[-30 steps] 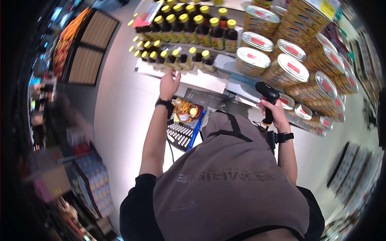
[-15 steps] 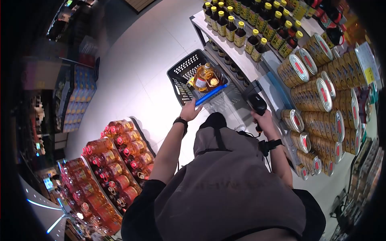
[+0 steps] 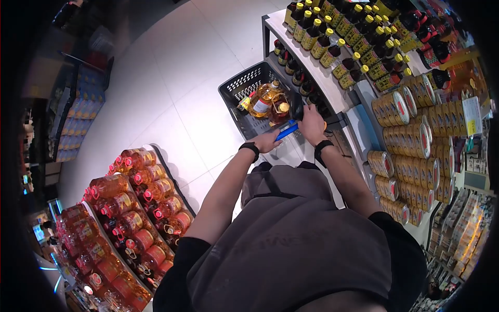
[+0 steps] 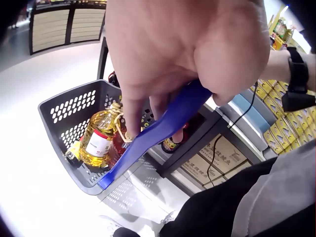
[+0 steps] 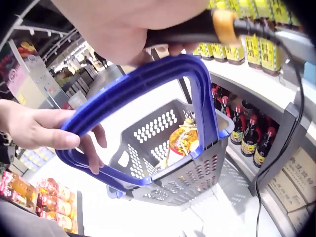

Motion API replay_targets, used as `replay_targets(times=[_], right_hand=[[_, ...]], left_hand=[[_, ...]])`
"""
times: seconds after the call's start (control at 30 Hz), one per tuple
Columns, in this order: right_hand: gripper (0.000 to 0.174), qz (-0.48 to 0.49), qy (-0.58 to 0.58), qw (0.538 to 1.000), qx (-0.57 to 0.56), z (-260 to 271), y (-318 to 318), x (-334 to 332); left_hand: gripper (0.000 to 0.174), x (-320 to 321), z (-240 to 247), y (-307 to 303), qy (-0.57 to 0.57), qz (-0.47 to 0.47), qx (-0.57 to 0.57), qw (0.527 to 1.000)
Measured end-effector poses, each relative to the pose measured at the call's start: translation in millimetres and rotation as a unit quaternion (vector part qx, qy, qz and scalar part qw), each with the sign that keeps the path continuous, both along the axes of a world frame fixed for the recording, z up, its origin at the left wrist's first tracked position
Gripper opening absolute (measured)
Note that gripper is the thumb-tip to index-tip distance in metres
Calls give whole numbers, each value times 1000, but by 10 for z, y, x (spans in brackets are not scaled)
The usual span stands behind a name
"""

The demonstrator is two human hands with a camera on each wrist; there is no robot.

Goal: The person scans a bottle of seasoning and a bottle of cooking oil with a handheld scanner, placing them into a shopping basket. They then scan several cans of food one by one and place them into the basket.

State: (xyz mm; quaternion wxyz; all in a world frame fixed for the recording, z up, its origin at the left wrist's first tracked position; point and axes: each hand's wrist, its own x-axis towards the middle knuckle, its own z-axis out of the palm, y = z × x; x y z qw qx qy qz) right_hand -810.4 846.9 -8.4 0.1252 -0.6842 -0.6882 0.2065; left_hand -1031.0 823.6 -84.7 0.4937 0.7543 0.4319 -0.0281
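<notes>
The right hand (image 3: 312,125), gripping the black scanner (image 3: 297,106), has now come to the blue handle (image 3: 287,132), near the left hand (image 3: 267,141), whose fingers curl round this handle, so both are at the basket (image 3: 240,83), just ahead of them.

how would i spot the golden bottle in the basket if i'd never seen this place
Beside the shelf of yellow-capped bottles is a dark grey basket with a blue handle. Inside it, look for the golden bottle. Its clear golden contents and red-and-white label set it apart from the darker, reddish bottle next to it.
</notes>
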Motion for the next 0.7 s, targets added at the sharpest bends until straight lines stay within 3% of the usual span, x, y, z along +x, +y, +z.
replay_targets(times=[0.07,0.1,0.2,0.33,0.4,0.47,0.7], right_hand=[[44,11,-73,997,-4,-81,98,-97],[43,25,-81,996,22,-108,128,-121],[35,32,-116,992,43,-223,211,-242],[37,87,-127,987,48,-359,323,-355],[36,164,-114,979,37,-369,390,-384],[37,164,-96,981,23,-423,415,-373],[40,162,2,985,-52,-481,470,-248]], left_hand=[[39,12,-31,39,7,-47,-17,999],[39,48,135,28,17,-24,-32,999],[42,212,23,83,81,-16,2,997],[46,486,116,193,91,82,-38,992],[48,538,165,179,83,104,-40,990],[47,577,149,126,89,163,-29,982],[41,631,215,130,112,131,-16,985]])
